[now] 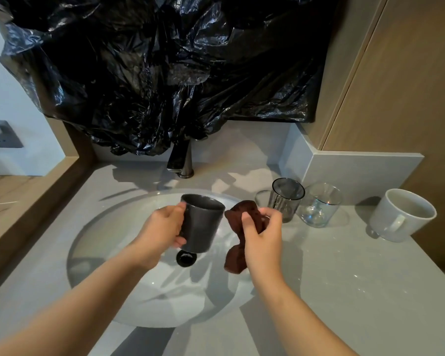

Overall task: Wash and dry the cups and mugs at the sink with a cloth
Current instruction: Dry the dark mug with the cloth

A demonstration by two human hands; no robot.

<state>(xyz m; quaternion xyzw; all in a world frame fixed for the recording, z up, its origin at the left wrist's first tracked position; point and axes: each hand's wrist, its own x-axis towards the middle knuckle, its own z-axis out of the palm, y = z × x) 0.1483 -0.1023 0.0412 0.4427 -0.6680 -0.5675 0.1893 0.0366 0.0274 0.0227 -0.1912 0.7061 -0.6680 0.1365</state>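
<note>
- Holding the black mug [202,224] above the sink [88,227], the left hand [165,224] has its thumb and fingers curled round the mug's side. The mug is nearly upright, hangs over the drain [186,258] and touches nothing else.
- The right hand [262,235] pinches a bunched brown cloth [244,210] between thumb and curled fingers. The cloth is just beside the mug's rim but apart from it, and a tail hangs down toward the basin.
- On the counter [332,265] to the right stand a small glass [262,197], a smoked glass [285,199] and a clear glass [319,204], close together. A white mug [401,214] sits well apart, farther right.
- Likely slip: the mug is held by its glossy wall with one hand (no handle shows from here). If it is wet, a firm push of the cloth could twist it free, and it would drop into the hard basin.
- Likely knock: the smoked glass stands just behind the right hand, so a wide wiping stroke could tip it into its neighbours.
- Likely nuisance: the dangling tail could trail in the basin and soak, which would spoil the cloth for drying.
</note>
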